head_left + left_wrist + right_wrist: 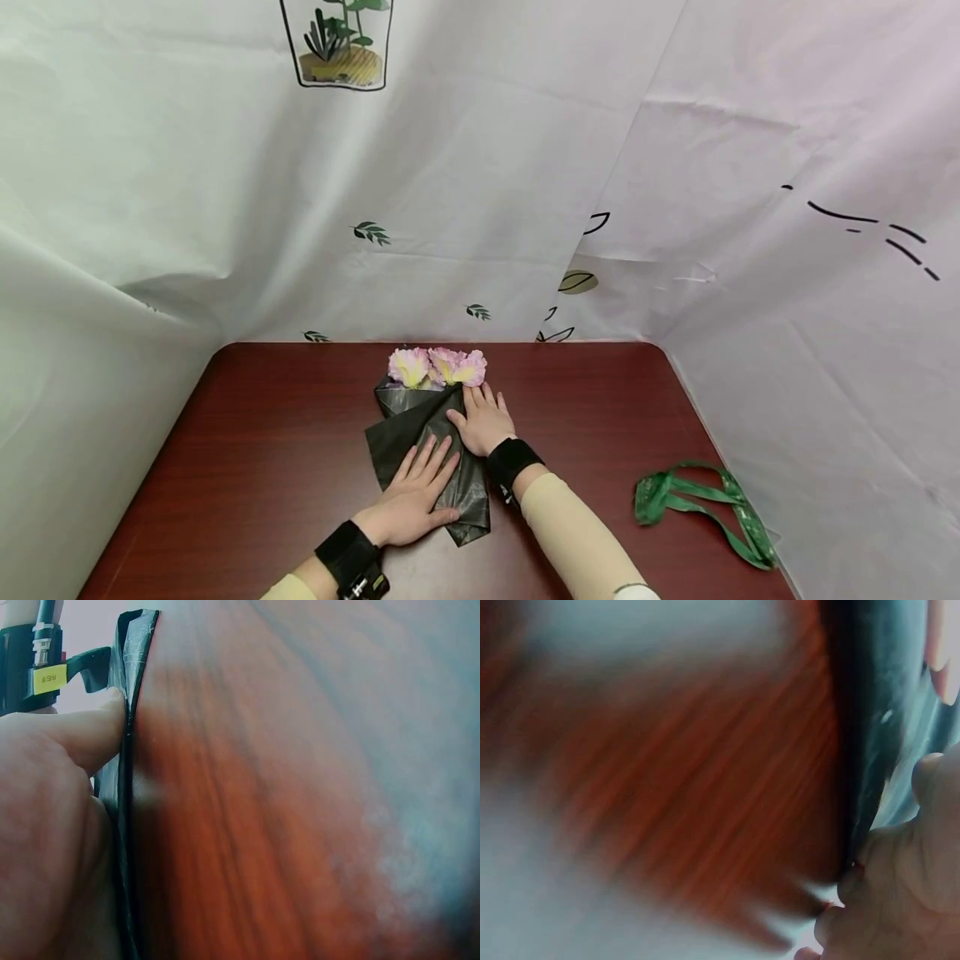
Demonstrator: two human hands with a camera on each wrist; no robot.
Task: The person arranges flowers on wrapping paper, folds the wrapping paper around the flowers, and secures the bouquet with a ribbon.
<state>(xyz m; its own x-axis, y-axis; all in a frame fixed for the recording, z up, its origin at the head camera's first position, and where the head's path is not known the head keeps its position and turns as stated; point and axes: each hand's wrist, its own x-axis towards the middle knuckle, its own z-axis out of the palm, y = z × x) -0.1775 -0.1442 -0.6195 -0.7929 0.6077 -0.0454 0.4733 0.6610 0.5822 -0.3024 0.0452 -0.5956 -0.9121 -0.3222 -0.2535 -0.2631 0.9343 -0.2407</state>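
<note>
Black wrapping paper lies on the table, folded around pink-and-yellow flowers whose blossoms show at its far end. The stems are hidden inside. My left hand presses flat on the lower part of the paper, its fingers spread and straight. At the upper right edge, just below the blossoms, my right hand rests on the wrap with straight fingers. In the left wrist view the thumb lies against the edge of the black paper. Part of the right hand touches the wrap's side in the right wrist view.
A loosely looped green ribbon lies near the right edge of the reddish-brown table. White printed cloth hangs behind the table and along both sides.
</note>
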